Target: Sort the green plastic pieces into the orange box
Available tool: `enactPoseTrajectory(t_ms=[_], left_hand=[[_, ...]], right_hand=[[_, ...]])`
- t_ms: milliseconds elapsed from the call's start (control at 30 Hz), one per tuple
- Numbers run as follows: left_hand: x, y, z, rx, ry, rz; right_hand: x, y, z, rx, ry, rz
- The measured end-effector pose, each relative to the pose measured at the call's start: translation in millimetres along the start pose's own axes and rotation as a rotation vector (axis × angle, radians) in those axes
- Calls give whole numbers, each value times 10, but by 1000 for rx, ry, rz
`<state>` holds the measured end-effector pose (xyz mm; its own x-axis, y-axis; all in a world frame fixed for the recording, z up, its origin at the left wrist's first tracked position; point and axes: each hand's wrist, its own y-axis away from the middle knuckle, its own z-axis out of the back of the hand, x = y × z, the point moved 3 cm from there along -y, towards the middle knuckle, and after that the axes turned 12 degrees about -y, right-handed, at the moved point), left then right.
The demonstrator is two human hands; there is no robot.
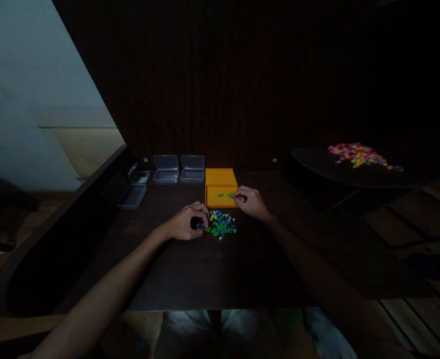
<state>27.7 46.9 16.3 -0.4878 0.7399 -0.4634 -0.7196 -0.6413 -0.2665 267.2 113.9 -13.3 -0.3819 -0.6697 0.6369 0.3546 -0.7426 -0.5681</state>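
A loose pile of small green, blue and pale yellow plastic pieces (221, 227) lies on the dark desk in front of me. At its left edge is my left hand (188, 222), its fingers curled and the thumb and fingertips close together among the pieces. Any piece held there is too small to make out. Just behind the pile stands an open yellow box (213, 201) with its lid tipped back. My right hand (251, 202) reaches over the box's right side, with thumb and finger pinched at a green piece (230, 195). Another green piece (220, 195) lies inside the box.
Two clear plastic cases (166, 175) (193, 175) stand open left of the yellow box. Further left are another clear case (132, 196) and a smaller one (140, 176). A heap of pink, red and yellow bits (360, 154) rests on a dark surface at right.
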Motion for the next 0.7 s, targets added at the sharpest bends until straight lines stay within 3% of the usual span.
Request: enactPoseTrajectory(t_ms=[433,700], left_hand=[[45,-14,-34,-51,23,61],[60,-18,-46,-16,8,69]], right_hand=[[31,9,14,-31,-19,19],[34,11,1,-12,-24,14]])
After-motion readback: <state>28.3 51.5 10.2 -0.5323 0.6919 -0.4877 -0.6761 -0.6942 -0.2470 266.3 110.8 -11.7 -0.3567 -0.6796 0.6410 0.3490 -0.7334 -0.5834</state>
